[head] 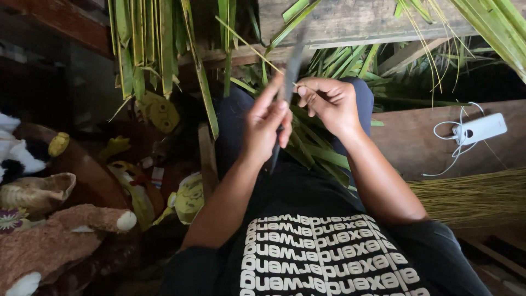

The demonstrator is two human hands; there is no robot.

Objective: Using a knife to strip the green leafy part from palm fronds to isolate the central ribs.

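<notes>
The left hand (pixel 267 125) gripped a dark knife (pixel 291 68), its fingers curled around the handle, blade pointing up and away. The right hand (pixel 329 101) pinched a thin palm leaf rib (pixel 249 48) between thumb and fingertips, just beside the blade — green leaf strips (pixel 318 151) lay on the lap below. A white power bank (pixel 481 129) rested on the wooden floor at right.
</notes>
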